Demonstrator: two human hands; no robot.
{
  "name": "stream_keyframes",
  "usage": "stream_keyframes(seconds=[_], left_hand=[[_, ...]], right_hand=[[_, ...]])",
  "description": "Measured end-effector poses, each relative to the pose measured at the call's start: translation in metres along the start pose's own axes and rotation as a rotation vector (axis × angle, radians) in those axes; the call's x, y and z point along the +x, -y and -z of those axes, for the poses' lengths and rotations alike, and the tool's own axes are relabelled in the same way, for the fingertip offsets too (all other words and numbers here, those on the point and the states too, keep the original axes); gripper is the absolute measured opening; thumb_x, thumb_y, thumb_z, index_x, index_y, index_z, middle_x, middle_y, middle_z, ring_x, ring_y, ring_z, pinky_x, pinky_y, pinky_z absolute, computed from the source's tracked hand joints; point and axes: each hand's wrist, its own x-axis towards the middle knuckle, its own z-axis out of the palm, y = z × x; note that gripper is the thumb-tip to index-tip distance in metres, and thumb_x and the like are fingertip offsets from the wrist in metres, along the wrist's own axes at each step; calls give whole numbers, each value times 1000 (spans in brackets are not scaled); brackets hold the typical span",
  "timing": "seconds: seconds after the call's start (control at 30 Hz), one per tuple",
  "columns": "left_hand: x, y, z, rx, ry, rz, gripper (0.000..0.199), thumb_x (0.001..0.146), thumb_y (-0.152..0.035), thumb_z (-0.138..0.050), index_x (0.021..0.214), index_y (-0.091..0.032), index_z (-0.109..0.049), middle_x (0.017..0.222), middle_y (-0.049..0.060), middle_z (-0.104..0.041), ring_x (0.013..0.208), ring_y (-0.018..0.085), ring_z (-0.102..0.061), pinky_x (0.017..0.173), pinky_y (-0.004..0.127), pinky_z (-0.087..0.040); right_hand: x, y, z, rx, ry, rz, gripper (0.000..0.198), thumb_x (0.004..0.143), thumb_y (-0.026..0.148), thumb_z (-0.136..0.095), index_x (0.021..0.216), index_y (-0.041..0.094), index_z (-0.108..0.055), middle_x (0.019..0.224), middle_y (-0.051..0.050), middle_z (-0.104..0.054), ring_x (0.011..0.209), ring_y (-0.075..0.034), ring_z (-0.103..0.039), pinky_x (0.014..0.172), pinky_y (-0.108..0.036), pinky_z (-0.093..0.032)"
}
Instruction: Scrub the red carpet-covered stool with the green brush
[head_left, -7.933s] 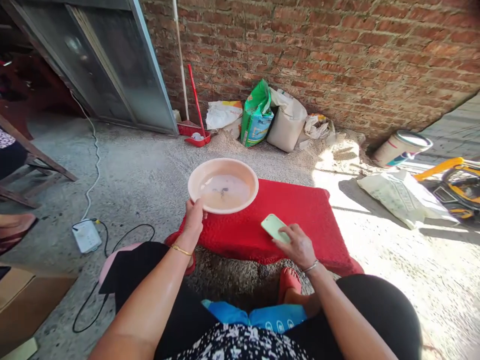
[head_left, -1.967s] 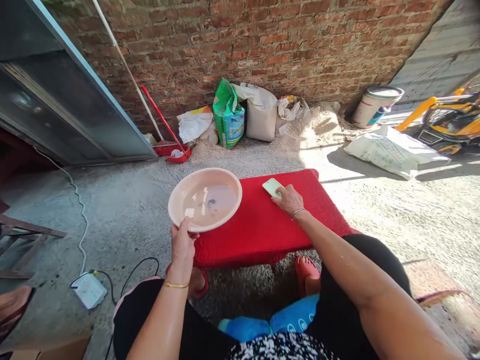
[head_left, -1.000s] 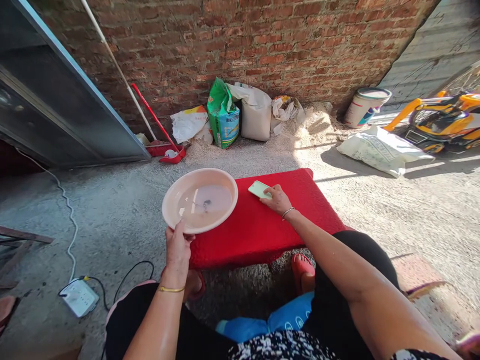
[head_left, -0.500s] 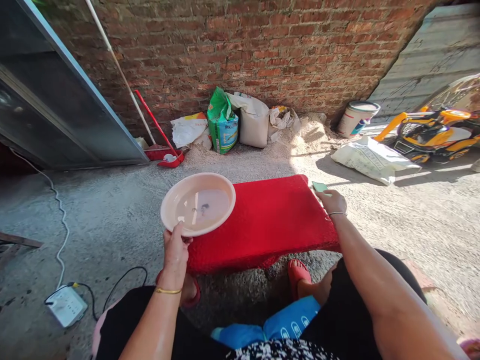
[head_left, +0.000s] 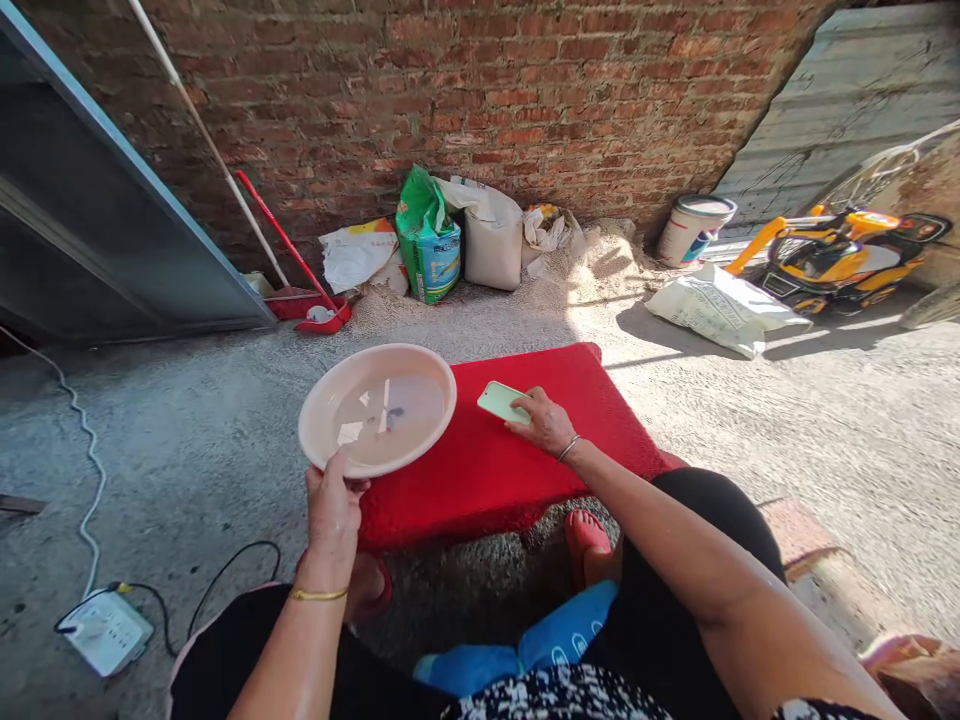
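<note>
My left hand (head_left: 335,507) grips the near rim of a pale pink basin (head_left: 315,410), thumb over the edge and fingers beneath. Shallow water lies in it, with small dark shapes and bright reflections that I cannot make out clearly. The basin rests over the left end of a low bench covered in red cloth (head_left: 540,450). In my right hand (head_left: 546,424) is a pale green phone case (head_left: 501,401), pinched at its right end and held over the middle of the red cloth. Whether a phone sits inside the case, I cannot tell.
Sacks (head_left: 491,245) lean on the brick wall behind, near a red dustpan (head_left: 330,316). To the right are a bucket (head_left: 694,230), a flat sack (head_left: 727,308) and a yellow toy excavator (head_left: 840,260). A power strip (head_left: 109,632) with cables lies at lower left.
My right hand has brought the phone case leftward from beyond the bench's right edge to over its middle. My left hand keeps its hold on the basin. The view has shifted slightly.
</note>
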Motion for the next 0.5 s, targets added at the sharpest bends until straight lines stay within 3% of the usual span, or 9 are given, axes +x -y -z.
stream_keyframes(seconds=[0.1,0.3,0.37,0.5], left_hand=[[0,-1,1,2,3,19,39,67,-33,-66,104,-22,-59,90,-1,-66,59,10,-59,45,19,-42],[1,-4,4,-9,34,18,35,65,-31,-68,98,-21,-61,82,-2,-64,54,9,-56,43,19,-43],[2,-5,3,-20,32,43,33,64,-29,-67,96,-21,-62,78,-2,-63,52,10,-55,42,19,-44],[4,-6,2,-16,17,61,33,61,-27,-67,94,-22,-63,77,-1,-64,50,11,-56,40,19,-45]], right_hand=[[3,-39,12,-21,-57,-201,38,80,45,-61,112,26,-62,111,-6,-51,91,-19,-57,74,-28,-44],[-25,-124,69,79,-268,-866,49,74,50,-61,113,22,-62,115,-12,-55,94,-23,-60,80,-35,-46],[-39,-135,87,111,-299,-928,49,76,49,-57,113,17,-62,106,-14,-61,89,-23,-62,75,-35,-48],[-59,-131,105,217,-254,-858,46,81,50,-48,108,15,-63,86,-7,-67,73,-17,-63,59,-26,-48]])
